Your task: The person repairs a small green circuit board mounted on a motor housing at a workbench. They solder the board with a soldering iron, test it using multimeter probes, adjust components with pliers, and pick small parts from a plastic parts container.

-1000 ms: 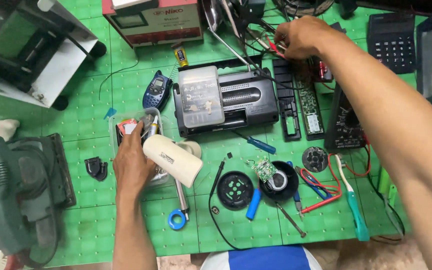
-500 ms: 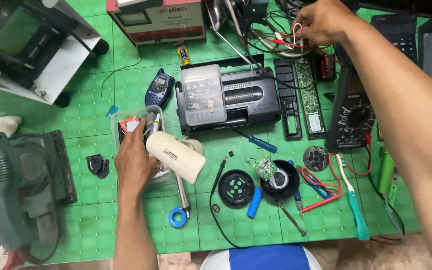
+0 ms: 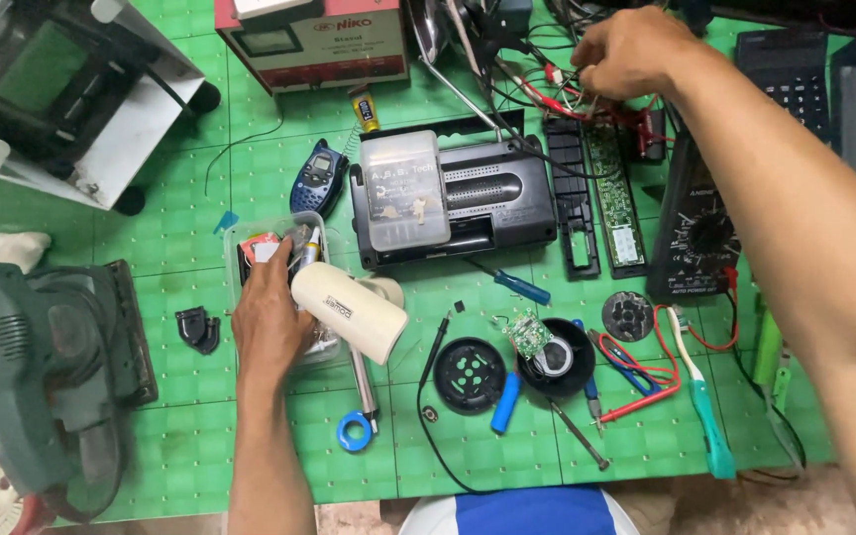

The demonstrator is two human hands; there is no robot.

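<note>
The black rectangular radio (image 3: 468, 203) in the middle of the green gridded table (image 3: 190, 228) serves as the landmark. Left of the radio and slightly nearer the person, the left hand (image 3: 269, 322) rests palm-down over a clear plastic tray (image 3: 250, 238) of small parts, fingers loosely curled on the contents; whether it grips any item cannot be determined. A cream cylindrical plastic housing (image 3: 351, 311) lies across the tray's right edge, touching the hand. Beyond the radio's far right corner, the right hand (image 3: 631, 50) is closed, fingertips pinched into a tangle of red and black test leads (image 3: 587, 94).

Risk: a pull on the tangled leads could drag the neighbouring clips or the green circuit board strip (image 3: 618, 193) just right of the radio. A shift of the left hand could tip the cream housing off the tray.

Pose: the left forearm runs straight up from the near table edge; the right arm reaches diagonally across from the right, wrist bent downward.
</note>
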